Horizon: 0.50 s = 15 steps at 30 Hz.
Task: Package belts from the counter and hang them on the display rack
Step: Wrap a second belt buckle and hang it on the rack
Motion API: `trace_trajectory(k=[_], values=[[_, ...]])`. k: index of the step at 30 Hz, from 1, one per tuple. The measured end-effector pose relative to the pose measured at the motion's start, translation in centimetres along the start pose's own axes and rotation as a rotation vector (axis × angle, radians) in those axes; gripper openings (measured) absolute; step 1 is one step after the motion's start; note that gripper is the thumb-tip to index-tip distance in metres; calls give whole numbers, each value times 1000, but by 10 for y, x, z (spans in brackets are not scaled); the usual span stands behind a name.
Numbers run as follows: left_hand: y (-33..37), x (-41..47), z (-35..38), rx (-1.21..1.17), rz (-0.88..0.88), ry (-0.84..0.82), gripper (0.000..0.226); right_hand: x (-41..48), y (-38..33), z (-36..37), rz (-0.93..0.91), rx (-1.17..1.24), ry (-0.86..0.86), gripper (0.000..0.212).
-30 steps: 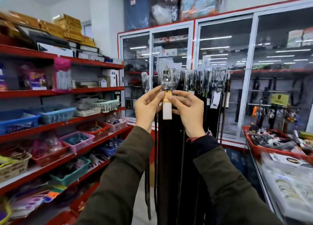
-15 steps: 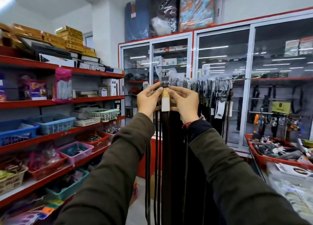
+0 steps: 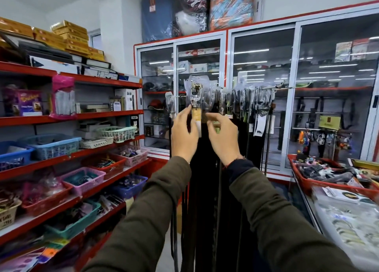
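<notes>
A dark belt hangs from the display rack's rail (image 3: 268,87), its buckle (image 3: 195,94) wrapped in clear plastic and a yellow and white tag (image 3: 197,121) just below it. My left hand (image 3: 183,135) is raised beside the tag with fingers spread, fingertips at the tag's left edge. My right hand (image 3: 222,137) is level with it on the other side, fingers apart, a small gap from the belt. Neither hand grips anything. Several other wrapped belts (image 3: 244,101) hang along the rail to the right, straps falling between my forearms.
Red shelves (image 3: 98,115) with plastic baskets run along the left. Glass-door cabinets (image 3: 264,70) stand behind the rack. At the right, a counter holds a red tray (image 3: 307,182) of goods and a clear box (image 3: 348,218).
Both hands pinched the belt's tag earlier. Now the fingers have spread and come off it, and the belt hangs by itself on the rail. My view has tilted upward.
</notes>
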<state>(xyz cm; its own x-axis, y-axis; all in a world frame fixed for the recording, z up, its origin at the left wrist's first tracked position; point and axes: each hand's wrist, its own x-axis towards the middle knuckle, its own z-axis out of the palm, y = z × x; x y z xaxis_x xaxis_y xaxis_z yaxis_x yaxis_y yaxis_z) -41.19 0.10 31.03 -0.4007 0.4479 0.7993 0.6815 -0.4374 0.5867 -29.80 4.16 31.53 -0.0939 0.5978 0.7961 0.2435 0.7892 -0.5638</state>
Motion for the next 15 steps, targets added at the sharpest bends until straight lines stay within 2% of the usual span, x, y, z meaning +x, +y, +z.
trace_trajectory(k=[3,5,9,15], values=[[-8,-40,10,252,162,-64,57,-30,23,-11,-181,-326,0,38],[-14,-69,19,363,243,-99,61,-51,41,-21,-229,-500,35,46],[-24,-128,45,418,237,-199,63,-95,72,-49,-153,-666,6,58],[-23,-191,90,404,188,-343,63,-154,116,-93,33,-792,-54,60]])
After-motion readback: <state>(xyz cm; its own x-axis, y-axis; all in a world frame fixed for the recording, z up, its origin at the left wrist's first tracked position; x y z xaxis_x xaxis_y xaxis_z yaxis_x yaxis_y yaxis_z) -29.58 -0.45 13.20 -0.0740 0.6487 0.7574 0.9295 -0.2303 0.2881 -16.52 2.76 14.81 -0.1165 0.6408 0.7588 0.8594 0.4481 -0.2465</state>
